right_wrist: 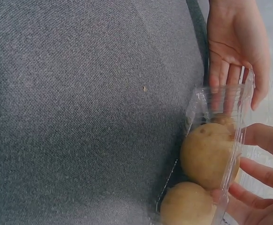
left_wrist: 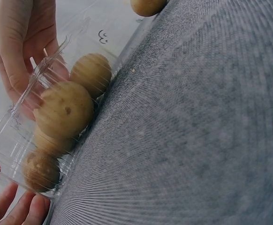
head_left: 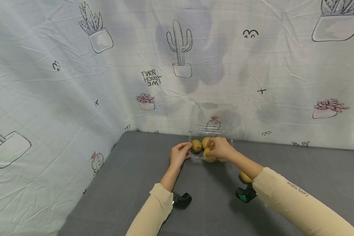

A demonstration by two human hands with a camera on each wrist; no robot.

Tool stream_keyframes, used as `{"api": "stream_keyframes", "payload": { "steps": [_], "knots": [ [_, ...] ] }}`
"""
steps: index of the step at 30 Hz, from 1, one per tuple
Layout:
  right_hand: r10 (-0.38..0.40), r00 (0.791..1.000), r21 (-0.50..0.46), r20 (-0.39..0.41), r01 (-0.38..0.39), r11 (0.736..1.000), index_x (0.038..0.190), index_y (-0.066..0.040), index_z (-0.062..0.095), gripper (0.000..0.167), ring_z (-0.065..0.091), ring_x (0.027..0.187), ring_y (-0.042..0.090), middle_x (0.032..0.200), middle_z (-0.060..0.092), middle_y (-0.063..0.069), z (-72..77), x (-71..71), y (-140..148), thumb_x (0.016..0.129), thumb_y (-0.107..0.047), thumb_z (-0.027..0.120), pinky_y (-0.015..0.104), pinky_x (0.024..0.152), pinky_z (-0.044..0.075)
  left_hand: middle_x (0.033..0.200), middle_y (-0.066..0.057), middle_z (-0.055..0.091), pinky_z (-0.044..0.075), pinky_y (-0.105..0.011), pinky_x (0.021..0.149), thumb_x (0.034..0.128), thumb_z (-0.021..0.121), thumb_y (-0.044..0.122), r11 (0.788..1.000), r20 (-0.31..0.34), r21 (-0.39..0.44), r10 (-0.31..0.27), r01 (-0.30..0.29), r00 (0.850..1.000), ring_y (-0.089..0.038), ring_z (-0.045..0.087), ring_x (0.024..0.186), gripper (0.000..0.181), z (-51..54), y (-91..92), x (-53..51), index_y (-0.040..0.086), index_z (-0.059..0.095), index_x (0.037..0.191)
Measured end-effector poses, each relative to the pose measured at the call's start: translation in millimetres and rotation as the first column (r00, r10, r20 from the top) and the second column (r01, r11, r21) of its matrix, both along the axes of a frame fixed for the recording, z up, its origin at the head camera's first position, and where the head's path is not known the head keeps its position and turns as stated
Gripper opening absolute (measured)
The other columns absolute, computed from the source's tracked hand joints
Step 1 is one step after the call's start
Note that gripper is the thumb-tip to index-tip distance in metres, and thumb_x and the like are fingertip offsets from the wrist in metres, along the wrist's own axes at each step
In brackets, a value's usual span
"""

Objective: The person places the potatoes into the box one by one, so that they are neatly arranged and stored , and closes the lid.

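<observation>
A clear plastic clamshell box [head_left: 196, 159] stands on the grey cloth at the back, its lid [head_left: 200, 114] raised against the curtain. Several potatoes lie inside, among them a rougher brown potato [head_left: 196, 146] at the left end. My left hand [head_left: 178, 155] grips the box's left wall, thumb at the rim and fingers outside. Reaching in from above, my right hand [head_left: 222, 149] holds a potato [right_wrist: 209, 154] near the front wall, fingers curled about it. Through the clear wall, the left wrist view shows this potato [left_wrist: 66, 110] beside another potato [left_wrist: 92, 75].
One loose potato [head_left: 245, 177] lies on the grey cloth [head_left: 147, 164], partly behind my right forearm. A white curtain [head_left: 121, 82] printed with cacti hangs right behind the box. Black wrist devices [head_left: 181, 200] sit below both forearms.
</observation>
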State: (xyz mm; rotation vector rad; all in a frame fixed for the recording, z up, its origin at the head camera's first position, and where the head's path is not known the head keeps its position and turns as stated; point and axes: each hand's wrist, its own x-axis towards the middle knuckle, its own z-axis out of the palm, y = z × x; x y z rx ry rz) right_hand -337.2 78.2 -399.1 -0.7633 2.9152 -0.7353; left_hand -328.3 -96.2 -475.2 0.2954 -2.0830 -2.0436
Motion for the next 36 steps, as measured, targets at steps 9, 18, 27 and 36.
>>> {"api": "stream_keyframes", "payload": {
  "steps": [9, 18, 27, 36],
  "knots": [
    [0.017, 1.0, -0.054, 0.007, -0.017, 0.998, 0.096, 0.0, 0.066, 0.023, 0.062, 0.085, 0.029, 0.094, 0.066, 0.016, 3.1, 1.2, 13, 0.081, -0.017, 0.068, 0.039, 0.07, 0.053, 0.087, -0.014, 0.067, 0.054, -0.022, 0.057, 0.0843, 0.066, 0.024, 1.0, -0.005, -0.002, 0.007, -0.007, 1.0, -0.005, 0.056, 0.066, 0.023, 0.2, 1.0, -0.4, 0.006, 0.072, 0.098],
    [-0.053, 0.999, -0.029, -0.004, 0.052, 0.998, 0.099, -0.006, 0.067, 0.024, 0.063, 0.085, 0.028, 0.099, 0.065, 0.016, 10.3, 14.0, 34, 0.084, -0.025, 0.066, 0.037, 0.062, 0.052, 0.087, -0.013, 0.067, 0.054, -0.021, 0.056, 0.0841, 0.066, 0.024, 1.0, 0.0, -0.009, 0.011, -0.011, 1.0, -0.004, 0.056, 0.065, 0.023, 1.4, 1.6, 1.0, 0.006, 0.072, 0.098],
    [-0.08, 0.995, -0.004, -0.06, 0.08, 0.997, 0.097, -0.006, 0.066, 0.024, 0.061, 0.086, 0.03, 0.1, 0.064, 0.017, 17.1, 28.7, 74, 0.083, -0.026, 0.066, 0.036, 0.061, 0.051, 0.085, -0.01, 0.067, 0.054, -0.022, 0.057, 0.0842, 0.066, 0.024, 1.0, 0.005, -0.002, 0.011, -0.011, 1.0, -0.005, 0.056, 0.065, 0.024, 2.1, 2.7, 0.5, 0.006, 0.072, 0.098],
    [-0.079, 0.994, 0.05, -0.076, 0.083, 0.995, 0.095, -0.004, 0.064, 0.029, 0.059, 0.085, 0.033, 0.099, 0.062, 0.019, 12.8, 40.2, 112, 0.081, -0.028, 0.069, 0.042, 0.066, 0.051, 0.089, -0.013, 0.068, 0.055, -0.023, 0.059, 0.084, 0.066, 0.023, 1.0, 0.0, 0.0, 0.01, -0.01, 1.0, -0.005, 0.057, 0.066, 0.023, 1.1, 0.6, 1.0, 0.007, 0.072, 0.098]
  ]
}}
